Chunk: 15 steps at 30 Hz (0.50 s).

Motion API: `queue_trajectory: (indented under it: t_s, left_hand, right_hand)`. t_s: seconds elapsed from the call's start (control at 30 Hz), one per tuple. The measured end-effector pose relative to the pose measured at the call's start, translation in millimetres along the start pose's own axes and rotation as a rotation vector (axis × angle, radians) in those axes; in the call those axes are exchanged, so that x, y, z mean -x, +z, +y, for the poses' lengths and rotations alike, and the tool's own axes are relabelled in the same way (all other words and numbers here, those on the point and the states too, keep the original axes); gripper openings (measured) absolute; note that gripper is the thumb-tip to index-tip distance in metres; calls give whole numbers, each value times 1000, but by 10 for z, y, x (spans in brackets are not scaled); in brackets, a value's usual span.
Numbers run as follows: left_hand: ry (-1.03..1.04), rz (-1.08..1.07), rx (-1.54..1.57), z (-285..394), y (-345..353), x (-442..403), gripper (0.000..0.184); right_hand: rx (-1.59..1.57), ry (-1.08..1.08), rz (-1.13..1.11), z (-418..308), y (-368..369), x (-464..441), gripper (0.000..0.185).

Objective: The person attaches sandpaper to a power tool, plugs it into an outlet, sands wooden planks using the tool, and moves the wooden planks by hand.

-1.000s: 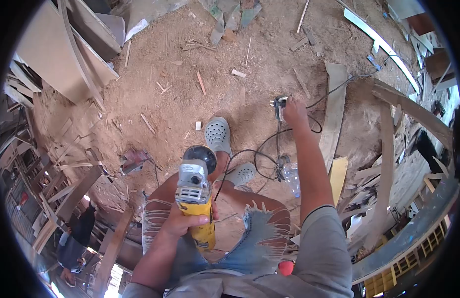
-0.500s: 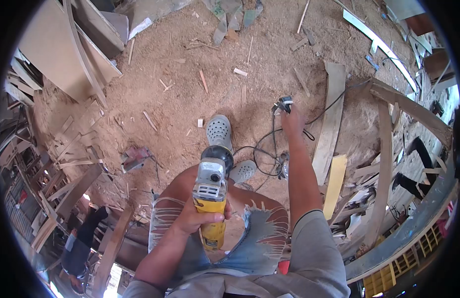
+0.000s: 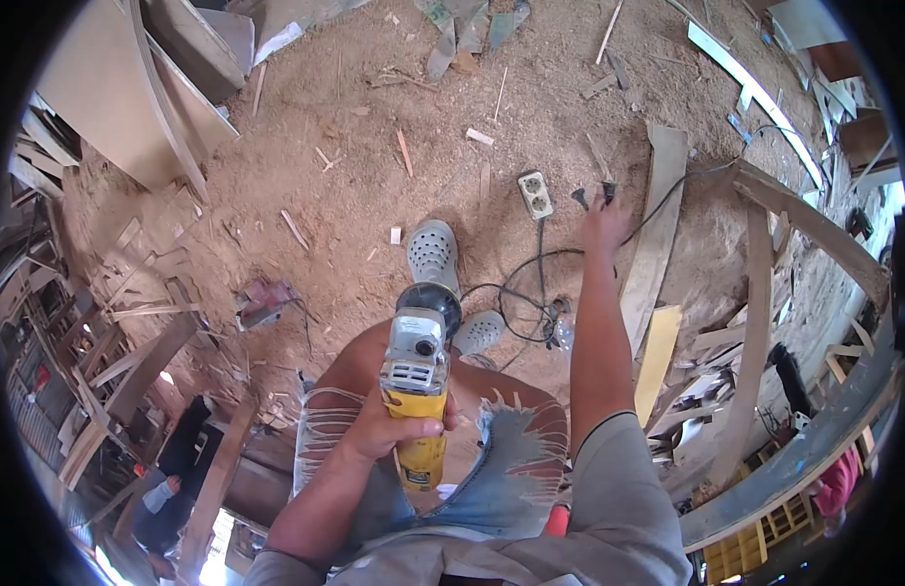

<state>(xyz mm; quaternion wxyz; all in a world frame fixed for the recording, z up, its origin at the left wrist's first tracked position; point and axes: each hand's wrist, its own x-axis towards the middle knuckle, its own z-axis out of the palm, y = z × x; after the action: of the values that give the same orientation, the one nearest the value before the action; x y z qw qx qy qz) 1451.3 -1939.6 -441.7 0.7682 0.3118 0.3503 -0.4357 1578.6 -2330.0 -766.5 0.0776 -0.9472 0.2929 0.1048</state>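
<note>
My left hand (image 3: 386,427) is wrapped round the yellow body of an angle grinder (image 3: 418,400), its thumb lying across the top. The tool is held over my lap, with the grey gear head and dark round disc (image 3: 428,305) pointing away from me. My right hand (image 3: 606,223) is stretched out low over the ground, closed on a black plug (image 3: 609,190). A second black plug (image 3: 579,198) shows beside the fingers; whether they hold it too, I cannot tell. Left of this hand lies a white two-outlet socket block (image 3: 535,195), both outlets showing.
Black cable (image 3: 511,293) loops between my shoes and the right-hand plank (image 3: 658,225). A reddish tool (image 3: 262,305) with a cord lies at left. Curved boards (image 3: 121,88) lean at upper left. Other people (image 3: 164,488) are at the left and right edges. Wood scraps litter the ground.
My right hand has moved right, away from the socket block, with a black plug. The block's outlets now show, and it lies on the ground. My left hand and the angle grinder have hardly moved.
</note>
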Motion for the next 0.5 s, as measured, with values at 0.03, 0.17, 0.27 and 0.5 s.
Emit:
queue_trajectory:
  t_s: [0.03, 0.17, 0.27, 0.5]
  left_hand:
    - [-1, 3, 2, 10, 16, -1, 63]
    - [-4, 7, -8, 34, 36, -20, 63]
    - [8, 1, 19, 68, 49, -35, 64]
    - [-37, -38, 60, 81, -34, 12, 64]
  right_hand:
    - [6, -121, 89, 170, 102, -63, 49]
    - [-26, -255, -276, -304, -221, 176, 48]
    - [0, -225, -424, -478, 64, 273, 45]
    - [79, -131, -549, -602, 455, 284, 51]
